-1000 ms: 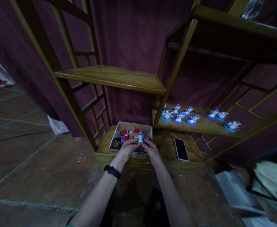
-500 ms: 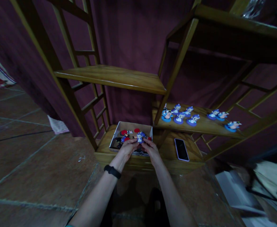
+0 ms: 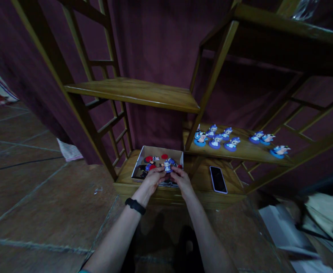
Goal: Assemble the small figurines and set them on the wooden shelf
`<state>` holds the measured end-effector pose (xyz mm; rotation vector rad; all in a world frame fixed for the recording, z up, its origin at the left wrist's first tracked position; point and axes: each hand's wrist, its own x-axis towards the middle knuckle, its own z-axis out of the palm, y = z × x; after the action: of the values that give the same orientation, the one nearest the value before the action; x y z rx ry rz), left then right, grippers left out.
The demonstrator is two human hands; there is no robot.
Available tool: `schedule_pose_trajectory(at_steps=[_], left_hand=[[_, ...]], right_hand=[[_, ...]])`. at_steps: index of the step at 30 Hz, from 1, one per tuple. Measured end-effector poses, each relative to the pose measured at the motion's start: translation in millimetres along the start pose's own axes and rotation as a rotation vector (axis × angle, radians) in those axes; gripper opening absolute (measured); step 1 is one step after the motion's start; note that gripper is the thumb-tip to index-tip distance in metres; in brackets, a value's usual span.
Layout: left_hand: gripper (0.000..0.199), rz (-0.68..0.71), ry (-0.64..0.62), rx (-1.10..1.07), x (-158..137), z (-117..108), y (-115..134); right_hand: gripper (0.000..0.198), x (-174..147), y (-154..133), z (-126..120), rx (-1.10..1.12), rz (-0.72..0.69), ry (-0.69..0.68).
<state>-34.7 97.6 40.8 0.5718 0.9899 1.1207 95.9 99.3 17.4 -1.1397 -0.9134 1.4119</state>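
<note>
A small blue-and-white figurine is held upright between my two hands, over the front of an open cardboard box. My left hand grips its base from the left, fingers closed. From the right, my right hand pinches the same base. Behind the figurine, the box holds several other figurines with dark, red and purple parts, such as one with a red base. The near edge of the box is partly hidden by my hands. A black band circles my left wrist.
Several purple and blue figurines stand on the right shelf. A phone lies on the lower board to the right of the box. An upper shelf juts out above the box. White boxes sit on the floor at right.
Almost nothing differs. My hands keep the figurine in the same place, and it has shifted or turned very slightly.
</note>
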Motion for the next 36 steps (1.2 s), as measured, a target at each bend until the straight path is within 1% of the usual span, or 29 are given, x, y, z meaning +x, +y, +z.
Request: schedule_pose_trajectory(at_steps=[4,12,18,26,36], left_hand=[[0.023,-0.010,-0.043,0.023,-1,0,1],[0.021,-0.016,-0.029,0.027,-2,-1,1],[0.018,-0.019,-0.019,0.010,1,-3,-2],[0.026,0.005,-0.026,-0.001,1,-4,-2],[0.033,0.078,-0.004,-0.027,6,-4,-5]], right_hand=[[0.038,2,3,-1,-0.040,-0.017,0.012],[0.038,7,8,-1,-0.117,-0.053,0.024],[0.033,8,9,-3,-0.149,-0.076,0.015],[0.033,9,10,-4,-0.132,-0.053,0.020],[0.036,5,5,-1,-0.031,-0.011,0.015]])
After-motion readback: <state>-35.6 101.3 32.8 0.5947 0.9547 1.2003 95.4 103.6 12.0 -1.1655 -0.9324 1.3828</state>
